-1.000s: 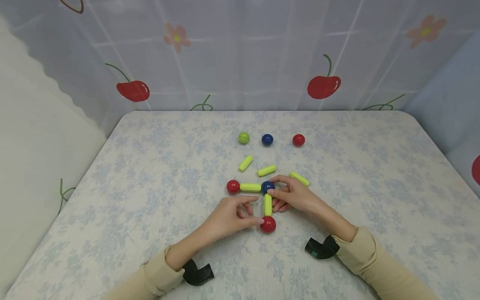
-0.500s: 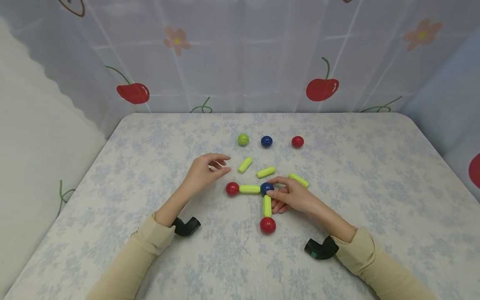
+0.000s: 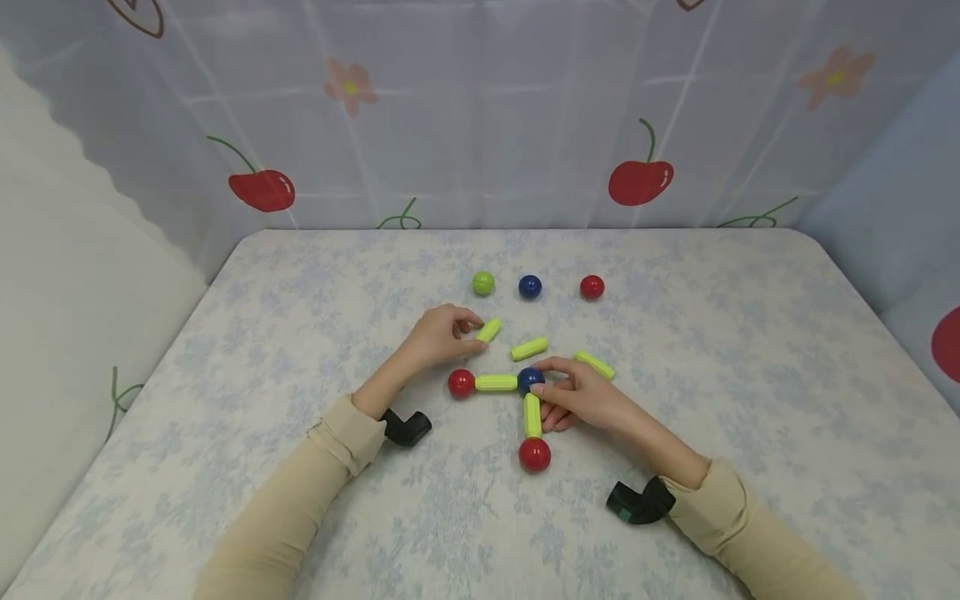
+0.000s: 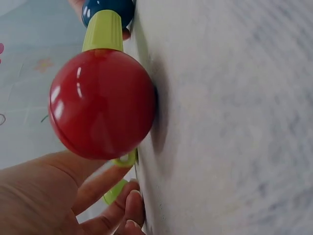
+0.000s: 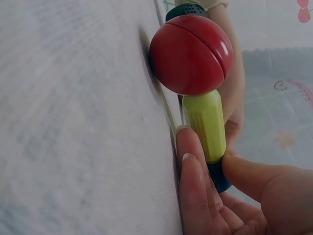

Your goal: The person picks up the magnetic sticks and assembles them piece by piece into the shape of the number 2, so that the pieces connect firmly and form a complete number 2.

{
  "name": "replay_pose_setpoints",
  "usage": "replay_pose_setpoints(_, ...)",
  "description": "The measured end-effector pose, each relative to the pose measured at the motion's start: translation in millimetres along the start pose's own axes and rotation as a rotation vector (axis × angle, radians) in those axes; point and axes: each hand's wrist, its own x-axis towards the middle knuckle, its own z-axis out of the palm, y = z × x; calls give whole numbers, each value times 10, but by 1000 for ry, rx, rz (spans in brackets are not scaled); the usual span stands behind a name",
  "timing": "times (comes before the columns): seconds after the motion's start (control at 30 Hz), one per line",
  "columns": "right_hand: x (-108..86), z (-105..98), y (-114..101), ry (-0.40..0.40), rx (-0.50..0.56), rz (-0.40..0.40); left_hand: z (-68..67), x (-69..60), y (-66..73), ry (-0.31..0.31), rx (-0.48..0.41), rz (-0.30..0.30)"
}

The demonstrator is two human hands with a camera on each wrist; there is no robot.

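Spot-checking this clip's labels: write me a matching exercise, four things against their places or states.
1. Left hand
2. Right hand
3. Green ball
4. Loose red ball

A. At the back, rightmost
B. Pinching the corner blue ball
C. At the back, leftmost
D. Fingertips at the leftmost loose rod

Pairs: 1-D; 2-B; 3-C; 4-A

You are seeing no readable text, brand or number. Neither the yellow-green rod at your left fingers nor the blue ball at your right fingers is showing you legible lettering. Behind your fingers, the black wrist mounts are displaying none; beyond your fingers, the curtain is carrying pictures, not legible words.
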Motion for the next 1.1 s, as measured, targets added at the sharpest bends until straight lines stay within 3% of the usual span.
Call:
replay_pose_setpoints(0.27, 2, 0, -19, 4, 0, 4, -11, -64, -64, 69, -39, -8)
replay_pose_setpoints(0.63, 7, 5, -17, 21, -1, 11, -139, -313, -162, 138, -225, 32)
replay_pose_setpoints(0.87, 9, 2, -6, 22, -2, 8, -176, -536, -155, 65, -399, 65)
replay_pose_setpoints(1.1, 1, 1, -6, 19, 6, 6, -122, -763, -18, -27, -500, 125)
